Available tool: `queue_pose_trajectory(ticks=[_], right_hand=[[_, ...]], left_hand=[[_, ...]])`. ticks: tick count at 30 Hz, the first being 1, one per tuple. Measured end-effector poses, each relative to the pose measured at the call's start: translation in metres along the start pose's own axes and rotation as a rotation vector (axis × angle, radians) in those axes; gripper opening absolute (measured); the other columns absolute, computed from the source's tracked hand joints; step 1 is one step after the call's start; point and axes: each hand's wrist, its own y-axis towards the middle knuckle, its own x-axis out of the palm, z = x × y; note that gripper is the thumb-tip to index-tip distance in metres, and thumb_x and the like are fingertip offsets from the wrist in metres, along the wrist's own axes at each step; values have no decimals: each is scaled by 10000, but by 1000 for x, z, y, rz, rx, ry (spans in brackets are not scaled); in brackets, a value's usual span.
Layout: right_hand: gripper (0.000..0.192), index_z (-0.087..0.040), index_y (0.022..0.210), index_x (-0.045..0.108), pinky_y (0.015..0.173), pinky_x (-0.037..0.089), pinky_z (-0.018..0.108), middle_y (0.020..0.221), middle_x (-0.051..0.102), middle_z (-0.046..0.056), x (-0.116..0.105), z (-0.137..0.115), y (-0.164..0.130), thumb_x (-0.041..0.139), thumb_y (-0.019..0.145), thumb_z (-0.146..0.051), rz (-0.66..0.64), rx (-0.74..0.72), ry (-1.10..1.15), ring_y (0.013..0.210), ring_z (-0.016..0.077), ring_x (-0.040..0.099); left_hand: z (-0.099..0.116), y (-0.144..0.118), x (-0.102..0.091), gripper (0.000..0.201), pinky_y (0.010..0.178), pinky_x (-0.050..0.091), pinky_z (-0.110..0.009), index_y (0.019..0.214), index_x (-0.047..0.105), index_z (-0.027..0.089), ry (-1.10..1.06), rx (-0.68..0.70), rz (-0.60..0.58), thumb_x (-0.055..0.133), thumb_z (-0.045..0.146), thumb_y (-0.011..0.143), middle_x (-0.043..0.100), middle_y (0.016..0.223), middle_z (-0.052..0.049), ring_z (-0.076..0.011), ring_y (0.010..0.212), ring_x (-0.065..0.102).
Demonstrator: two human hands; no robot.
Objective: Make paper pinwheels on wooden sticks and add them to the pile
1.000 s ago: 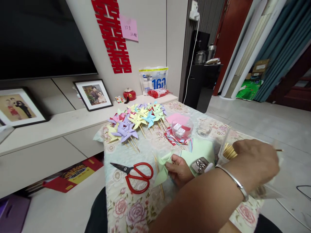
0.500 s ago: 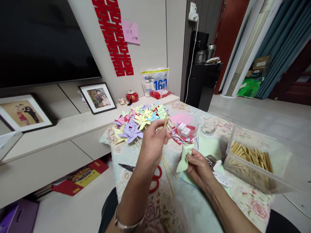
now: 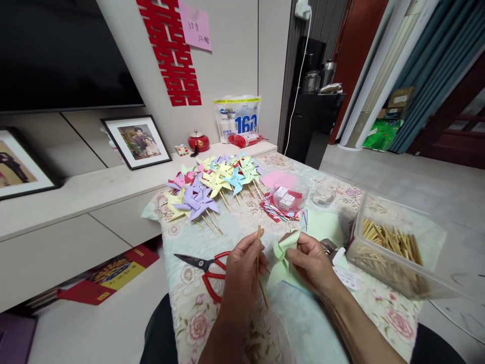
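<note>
Gripping a thin wooden stick upright, the left hand is seen at lower centre of the frame, just beside the right hand, which is closed on folded pale green paper. Red-handled scissors are lying on the desk to their left, finished paper pinwheels above, and a clear box of sticks at right.

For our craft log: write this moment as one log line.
left hand: grip on wooden stick | right hand: grip on folded green paper | beside: red scissors, stick box, finished pinwheels
</note>
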Motion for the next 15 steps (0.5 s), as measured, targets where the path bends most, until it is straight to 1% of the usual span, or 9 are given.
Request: queue_pose_trajectory(ticks=[3, 5, 7, 10, 12, 15], right_hand=[[196, -208, 847, 755, 740, 468, 303, 823, 710, 34, -2, 0, -1, 814, 744, -364, -49, -33, -142, 792, 198, 619], [164, -207, 814, 750, 709, 461, 286, 804, 694, 27, -1, -2, -2, 807, 754, -348, -80, -49, -195, 761, 183, 606], [154, -204, 795, 746, 692, 457, 278, 794, 680, 25, 0, -4, -2, 804, 761, -343, -110, -65, -236, 748, 176, 599], [142, -205, 812, 738, 705, 461, 286, 802, 667, 30, 2, -6, -3, 781, 796, -340, -141, -100, -294, 762, 180, 599], [115, -211, 831, 731, 722, 466, 294, 814, 666, 34, 3, -9, -4, 754, 830, -324, -163, -147, -340, 775, 184, 603], [83, -217, 846, 719, 733, 474, 306, 848, 666, 45, 4, -13, -6, 708, 875, -294, -182, -246, -403, 790, 189, 612]], left_hand=[[0, -2, -1, 403, 496, 366, -198, 1004, 756, 180, -136, -62, -26, 831, 369, 656, 557, 647, 31, -74, 517, 465], [0, -4, 0, 442, 490, 356, -182, 1034, 746, 174, -163, -61, -33, 841, 377, 653, 533, 618, 45, -59, 502, 440], [2, -6, 0, 464, 483, 345, -175, 1079, 729, 173, -166, -62, -51, 832, 377, 676, 538, 618, 45, -55, 499, 429], [2, -7, -1, 435, 476, 339, -182, 1099, 721, 172, -151, -60, -95, 805, 367, 719, 548, 623, 37, -63, 502, 425], [2, -8, -2, 408, 465, 331, -190, 1078, 730, 174, -133, -47, -108, 796, 369, 727, 539, 613, 38, -67, 492, 411], [1, -8, -2, 383, 461, 333, -196, 1023, 752, 168, -102, -12, -84, 809, 368, 702, 554, 616, 30, -67, 488, 413]])
